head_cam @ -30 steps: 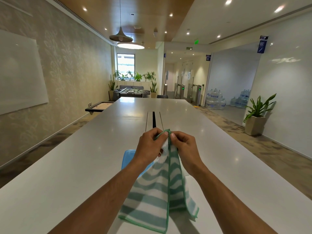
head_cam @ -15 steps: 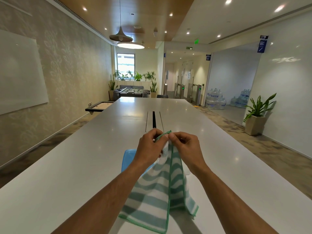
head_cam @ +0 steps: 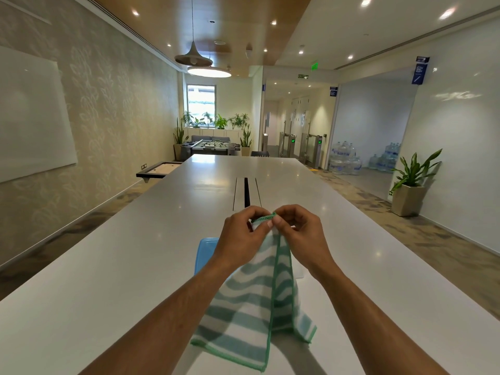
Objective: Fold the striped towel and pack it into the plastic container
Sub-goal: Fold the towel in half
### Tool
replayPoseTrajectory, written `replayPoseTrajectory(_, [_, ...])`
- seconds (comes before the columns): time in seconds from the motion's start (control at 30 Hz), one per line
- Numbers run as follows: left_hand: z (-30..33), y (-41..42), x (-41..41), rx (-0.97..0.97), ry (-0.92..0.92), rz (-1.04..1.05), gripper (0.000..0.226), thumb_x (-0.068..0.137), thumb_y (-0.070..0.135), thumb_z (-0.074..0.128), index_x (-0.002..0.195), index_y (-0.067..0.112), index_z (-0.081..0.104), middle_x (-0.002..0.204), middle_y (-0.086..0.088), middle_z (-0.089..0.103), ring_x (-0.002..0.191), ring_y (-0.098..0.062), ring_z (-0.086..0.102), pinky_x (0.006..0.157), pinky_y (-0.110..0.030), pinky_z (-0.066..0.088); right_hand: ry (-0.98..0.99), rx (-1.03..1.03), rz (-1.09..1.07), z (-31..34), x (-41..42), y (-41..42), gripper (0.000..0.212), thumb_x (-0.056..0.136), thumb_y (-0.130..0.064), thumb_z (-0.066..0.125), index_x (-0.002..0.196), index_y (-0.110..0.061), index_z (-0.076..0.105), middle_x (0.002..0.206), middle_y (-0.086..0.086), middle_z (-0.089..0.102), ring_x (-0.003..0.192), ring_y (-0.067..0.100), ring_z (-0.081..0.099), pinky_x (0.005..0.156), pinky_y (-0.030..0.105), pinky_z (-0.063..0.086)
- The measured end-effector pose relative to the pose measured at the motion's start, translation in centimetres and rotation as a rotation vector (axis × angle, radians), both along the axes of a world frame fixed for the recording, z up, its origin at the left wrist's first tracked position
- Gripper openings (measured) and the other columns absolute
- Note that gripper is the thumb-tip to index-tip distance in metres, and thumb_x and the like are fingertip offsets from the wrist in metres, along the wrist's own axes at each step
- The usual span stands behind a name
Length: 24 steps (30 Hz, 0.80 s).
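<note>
A green-and-white striped towel (head_cam: 251, 312) hangs doubled over in front of me, above the white table (head_cam: 108, 280). My left hand (head_cam: 240, 236) and my right hand (head_cam: 300, 234) both pinch its green-edged top edge, fingertips almost touching. The towel's lower corners dangle just over the tabletop. A blue plastic lid or container (head_cam: 207, 251) lies on the table behind my left hand, mostly hidden by the hand and towel. A clear plastic edge (head_cam: 299, 272) shows beside my right wrist.
The long white table stretches away, with a dark cable slot (head_cam: 246, 192) down its middle. A potted plant (head_cam: 410, 185) stands by the right wall, water bottles (head_cam: 345, 161) behind glass, a foosball table (head_cam: 211, 146) at the far end.
My right hand's fingers have shifted slightly along the towel's top edge, away from my left hand. The towel still hangs in about the same place.
</note>
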<state>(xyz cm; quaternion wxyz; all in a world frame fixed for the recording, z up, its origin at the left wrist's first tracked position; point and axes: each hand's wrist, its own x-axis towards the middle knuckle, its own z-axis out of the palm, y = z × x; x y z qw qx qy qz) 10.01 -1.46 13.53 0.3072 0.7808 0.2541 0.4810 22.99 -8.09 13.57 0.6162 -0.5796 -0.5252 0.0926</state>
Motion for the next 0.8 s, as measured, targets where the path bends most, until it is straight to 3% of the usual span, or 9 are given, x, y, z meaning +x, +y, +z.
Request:
replayPoseTrajectory(0.17, [0.0, 0.0, 0.0, 0.032, 0.018, 0.022, 0.024, 0.089, 0.032, 0.064, 0.109, 0.018, 0.068, 0.097, 0.005, 0.067, 0.082, -0.004, 0.059, 0.072, -0.011, 0.048, -0.102, -0.053, -0.024, 1.2, -0.3, -0.3, 0.009, 0.089, -0.020, 0.066, 0.097, -0.017, 0.069, 0.088, -0.006, 0.068, 0.084, 0.010, 0.065, 0.076, 0.014, 0.053])
replayPoseTrajectory(0.33, [-1.0, 1.3, -1.3, 0.021, 0.157, 0.046, 0.028, 0.085, 0.048, 0.064, 0.084, 0.020, 0.064, 0.072, 0.004, 0.063, 0.063, -0.013, 0.058, 0.064, -0.033, 0.053, -0.220, -0.021, -0.183, 3.7, 0.4, -0.7, 0.004, 0.093, -0.016, 0.061, 0.096, -0.015, 0.065, 0.085, -0.008, 0.061, 0.077, 0.000, 0.056, 0.063, 0.007, 0.044])
replayPoseTrajectory(0.47, [-1.9, 3.1, -4.1, 0.036, 0.321, 0.131, 0.041, 0.084, 0.059, 0.057, 0.074, 0.020, 0.062, 0.060, 0.004, 0.057, 0.052, -0.012, 0.050, 0.054, -0.031, 0.043, -0.140, 0.065, -0.339, 6.7, 3.3, -1.4, 0.006, 0.094, -0.014, 0.060, 0.099, -0.014, 0.063, 0.093, -0.001, 0.063, 0.084, 0.012, 0.057, 0.075, 0.016, 0.042])
replayPoseTrajectory(0.6, [-0.6, 4.6, -6.6, 0.188, 0.436, 0.241, 0.030, 0.088, 0.055, 0.056, 0.084, 0.028, 0.067, 0.074, 0.010, 0.059, 0.063, -0.011, 0.053, 0.055, -0.026, 0.032, -0.161, -0.016, -0.375, 7.3, 5.5, -1.8, 0.006, 0.094, -0.017, 0.060, 0.100, -0.017, 0.060, 0.100, 0.001, 0.063, 0.091, 0.014, 0.057, 0.079, 0.023, 0.043])
replayPoseTrajectory(0.8, [2.8, 5.3, -7.6, 0.297, 0.318, 0.279, 0.023, 0.091, 0.031, 0.062, 0.103, 0.013, 0.071, 0.087, 0.002, 0.062, 0.080, -0.020, 0.058, 0.067, -0.030, 0.041, -0.190, -0.010, -0.367, 6.8, 5.5, -2.0, 0.004, 0.095, -0.017, 0.059, 0.099, -0.016, 0.058, 0.103, 0.003, 0.062, 0.093, 0.016, 0.058, 0.081, 0.028, 0.049])
